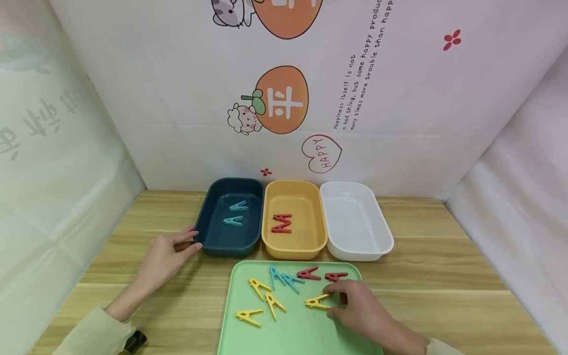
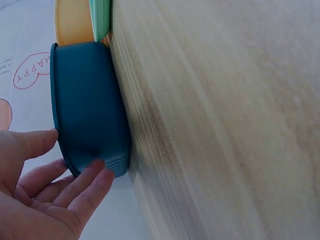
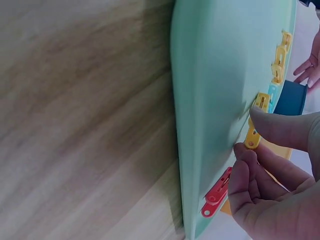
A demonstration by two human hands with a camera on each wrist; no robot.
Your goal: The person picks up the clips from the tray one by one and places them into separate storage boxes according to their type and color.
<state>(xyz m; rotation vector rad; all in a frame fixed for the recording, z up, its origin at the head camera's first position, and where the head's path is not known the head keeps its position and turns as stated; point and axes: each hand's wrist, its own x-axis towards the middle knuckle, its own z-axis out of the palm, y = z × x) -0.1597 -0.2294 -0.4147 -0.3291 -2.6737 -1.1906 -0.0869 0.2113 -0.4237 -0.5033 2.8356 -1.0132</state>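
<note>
My right hand (image 1: 361, 308) pinches the leg ends of a yellow clothespin (image 1: 314, 302) between thumb and fingers, low over the green tray (image 1: 275, 342). In the right wrist view this yellow clothespin (image 3: 252, 135) is partly covered by the thumb. Near the fingers lie two red clothespins (image 1: 308, 273). Farther left on the tray are two light-blue clothespins (image 1: 290, 281) and three other yellow clothespins (image 1: 249, 316). My left hand (image 1: 166, 259) touches the near left corner of the dark blue box (image 1: 230, 249), its fingers relaxed against rim and wall.
Light-blue clothespins (image 1: 233, 221) lie in the dark blue box; red clothespins (image 1: 281, 228) lie in the yellow box (image 1: 295, 254) beside it. A white box (image 1: 359, 217) stands at the right end of the row. Behind hangs a printed white cloth (image 1: 395, 148).
</note>
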